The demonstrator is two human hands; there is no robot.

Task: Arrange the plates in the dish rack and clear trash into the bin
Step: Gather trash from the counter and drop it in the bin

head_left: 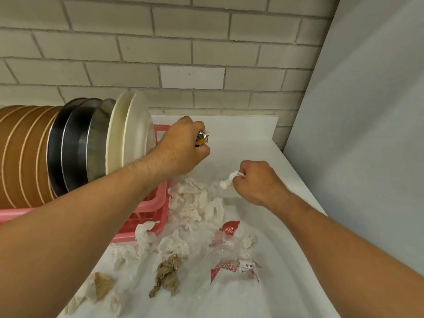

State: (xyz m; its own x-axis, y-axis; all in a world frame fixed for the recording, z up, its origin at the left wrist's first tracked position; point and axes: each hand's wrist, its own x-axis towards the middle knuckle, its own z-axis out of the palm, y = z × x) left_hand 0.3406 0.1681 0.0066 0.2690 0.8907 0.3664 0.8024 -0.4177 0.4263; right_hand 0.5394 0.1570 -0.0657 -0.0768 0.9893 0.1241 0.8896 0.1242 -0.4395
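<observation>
The white counter (247, 138) ends at the tiled wall (206, 53) across the top of the frame, and its right edge runs down the picture close beside a plain grey wall (367, 111). The only bare stretch is at the upper centre and right, between the hands and the far wall.

The pink dish rack (150, 204) fills the left side. Standing on edge in it are a row of brown plates (20, 157) at far left, then dark metal plates (68, 143), then cream plates (130, 134) nearest the centre.

The left hand (181, 145), just right of the cream plates, is curled round a crumpled foil wrapper (203, 137). The right hand (257, 182), at centre right, pinches a scrap of white tissue (228, 181) above the counter.

Below the hands the trash covers the counter: a heap of white tissue (195, 203) against the rack's corner, a red wrapper (230, 227), a clear plastic bag with red print (234, 267), a brown paper wad (166, 275) and more crumpled tissues (98, 288) at lower left.
</observation>
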